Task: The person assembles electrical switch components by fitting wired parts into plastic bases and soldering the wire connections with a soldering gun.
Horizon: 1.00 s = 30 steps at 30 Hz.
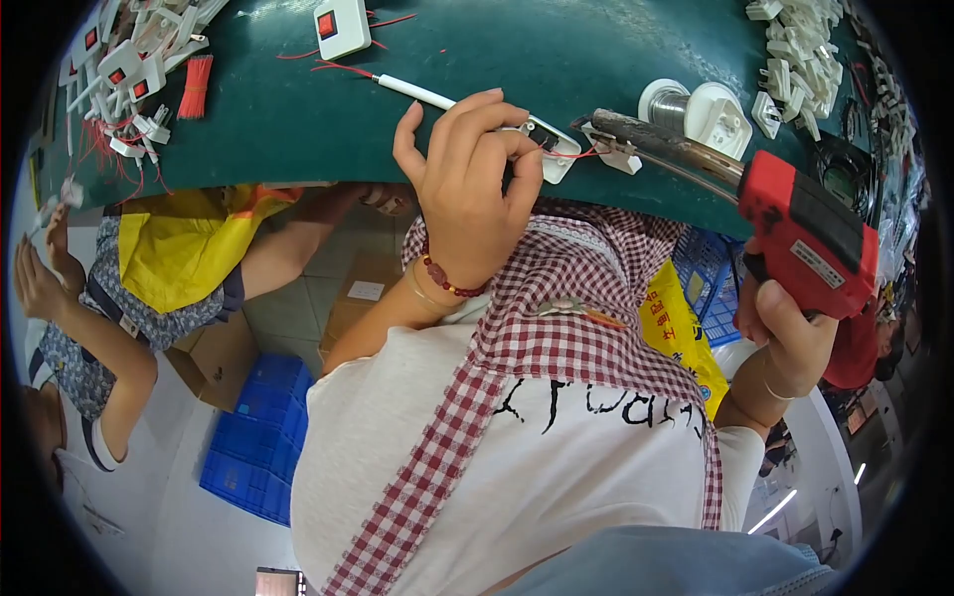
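Note:
My left hand (pixel 472 184), wearing a beaded bracelet, curls over a small open white plastic housing (pixel 564 171) at the table's near edge and grips it. A dark part sits inside the housing. Thin red wire runs from it towards a small white plug piece (pixel 618 156). Beyond my left fingers lies a white cable (pixel 417 92) with red wire ends. My right hand (pixel 795 338) is wrapped round the grip of a red and black soldering gun (pixel 810 233). Its dark tip points left, close above the housing and the red wire.
On the green table (pixel 556 60) stand a solder spool (pixel 668 105) and a white socket-like piece (pixel 717 121). White plugs (pixel 795 55) pile up at right. Left are switch parts (pixel 119 65), a red wire bundle (pixel 196 87) and a white switch box (pixel 341 28). A co-worker (pixel 99 328) sits left.

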Each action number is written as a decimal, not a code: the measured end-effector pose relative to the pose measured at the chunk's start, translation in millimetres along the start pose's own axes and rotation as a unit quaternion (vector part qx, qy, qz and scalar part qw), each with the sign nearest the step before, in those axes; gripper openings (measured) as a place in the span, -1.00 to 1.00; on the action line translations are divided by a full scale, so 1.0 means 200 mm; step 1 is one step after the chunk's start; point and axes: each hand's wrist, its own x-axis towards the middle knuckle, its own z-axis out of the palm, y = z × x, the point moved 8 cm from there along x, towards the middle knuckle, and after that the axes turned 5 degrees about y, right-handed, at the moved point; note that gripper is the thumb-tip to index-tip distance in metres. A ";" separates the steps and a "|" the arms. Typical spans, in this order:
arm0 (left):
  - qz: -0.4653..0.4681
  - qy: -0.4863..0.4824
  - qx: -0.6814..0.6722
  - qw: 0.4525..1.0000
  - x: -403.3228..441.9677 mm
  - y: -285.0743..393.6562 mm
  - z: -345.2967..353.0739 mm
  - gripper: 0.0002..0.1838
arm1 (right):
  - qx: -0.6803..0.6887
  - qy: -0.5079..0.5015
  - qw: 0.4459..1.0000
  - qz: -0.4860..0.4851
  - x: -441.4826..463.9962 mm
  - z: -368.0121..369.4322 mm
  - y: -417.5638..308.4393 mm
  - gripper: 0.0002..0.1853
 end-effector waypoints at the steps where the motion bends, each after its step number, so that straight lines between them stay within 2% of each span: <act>1: 0.001 0.000 -0.001 1.000 0.00 0.00 0.00 -0.86 | 0.003 0.005 1.000 -0.002 0.00 0.00 0.00 -0.54; 20: 0.006 -0.004 -0.002 1.000 0.00 0.00 0.00 -0.88 | 0.024 0.000 0.999 0.032 0.00 0.03 0.05 -0.57; 25: 0.005 -0.003 0.000 1.000 0.00 0.00 0.01 -0.87 | -0.002 0.011 0.996 0.088 0.00 0.06 0.07 -0.63; 30: 0.004 0.003 -0.003 1.000 0.00 0.01 0.00 -0.87 | -0.009 0.010 0.995 0.098 0.01 0.07 0.06 -0.67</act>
